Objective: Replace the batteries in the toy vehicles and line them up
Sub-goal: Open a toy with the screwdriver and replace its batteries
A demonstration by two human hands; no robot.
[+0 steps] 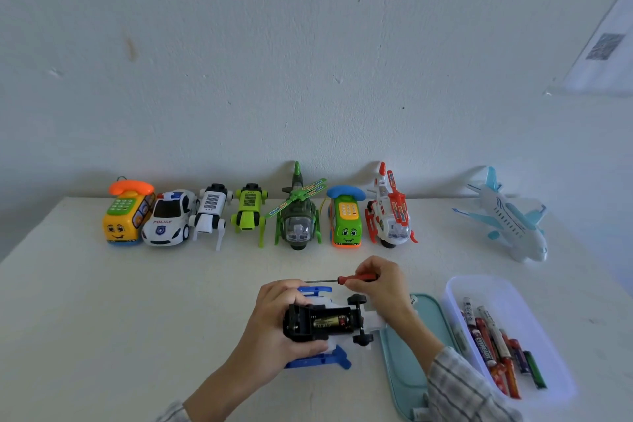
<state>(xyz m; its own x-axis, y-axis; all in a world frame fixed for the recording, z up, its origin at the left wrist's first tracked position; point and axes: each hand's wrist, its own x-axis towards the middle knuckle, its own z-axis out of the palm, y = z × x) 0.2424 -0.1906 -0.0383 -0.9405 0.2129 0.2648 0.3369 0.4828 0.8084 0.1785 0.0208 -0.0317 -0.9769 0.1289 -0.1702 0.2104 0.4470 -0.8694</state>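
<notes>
A blue and white toy helicopter [322, 358] lies upside down near the table's front edge. Its black underside shows an uncovered battery bay with a gold battery [330, 321] inside. My left hand [274, 329] grips the toy's left end. My right hand [383, 288] holds a red-handled screwdriver [356, 278] just above the toy, its shaft pointing left. Several finished-looking toys stand in a row at the wall, from a yellow phone bus [125, 216] to a red and white helicopter [390, 212].
A pale blue toy plane [510, 216] sits apart at the back right. A clear tub [507, 288] with several loose batteries [493, 343] stands at the right. Its teal lid [407, 370] lies beside it, under my right forearm.
</notes>
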